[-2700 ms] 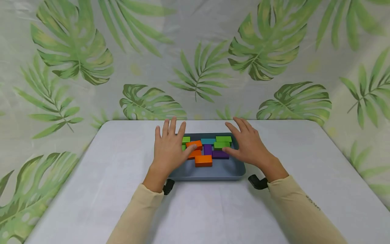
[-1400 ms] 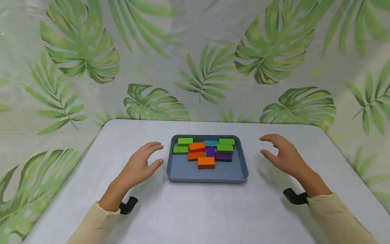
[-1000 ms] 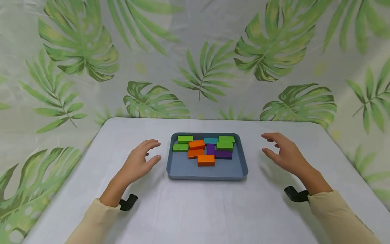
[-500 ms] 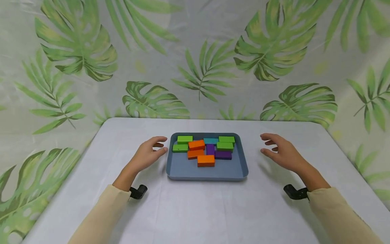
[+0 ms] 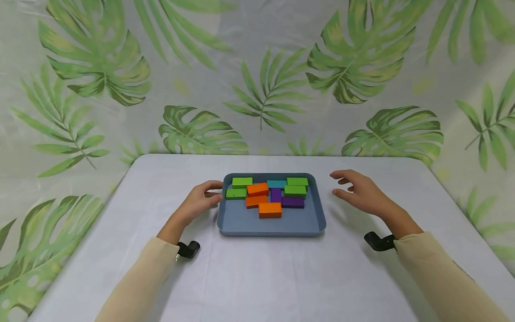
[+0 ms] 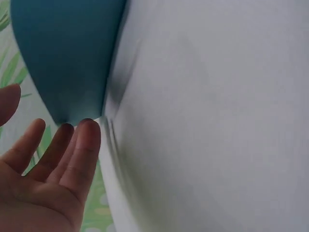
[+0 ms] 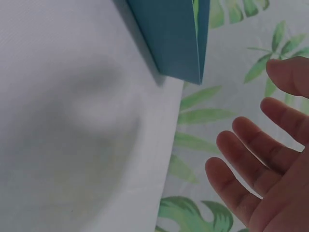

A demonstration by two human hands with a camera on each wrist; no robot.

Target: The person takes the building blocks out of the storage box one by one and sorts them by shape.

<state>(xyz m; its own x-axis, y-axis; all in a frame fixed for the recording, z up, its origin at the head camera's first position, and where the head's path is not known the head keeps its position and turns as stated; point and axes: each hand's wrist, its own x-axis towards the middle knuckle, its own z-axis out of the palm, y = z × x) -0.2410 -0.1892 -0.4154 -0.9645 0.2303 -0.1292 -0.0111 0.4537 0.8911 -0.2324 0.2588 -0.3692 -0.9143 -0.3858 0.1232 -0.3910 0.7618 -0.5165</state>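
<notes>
The left hand (image 5: 197,201) has loosely bent fingers, holding nothing, right at the left rim of the tray (image 5: 271,226); contact is hard to tell. The tray lies flat on the surface (image 5: 257,277), its raised walls presumably keeping the blocks (image 5: 276,195) together, heaped toward the far side. The right hand (image 5: 359,191), fingers slack and bare, hovers just beyond the right rim, apart from it.

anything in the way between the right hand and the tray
Nothing visible. In the head view, only a gap over the white tabletop lies between the right hand and the right side of the tray; the right wrist view shows nothing there either.
</notes>
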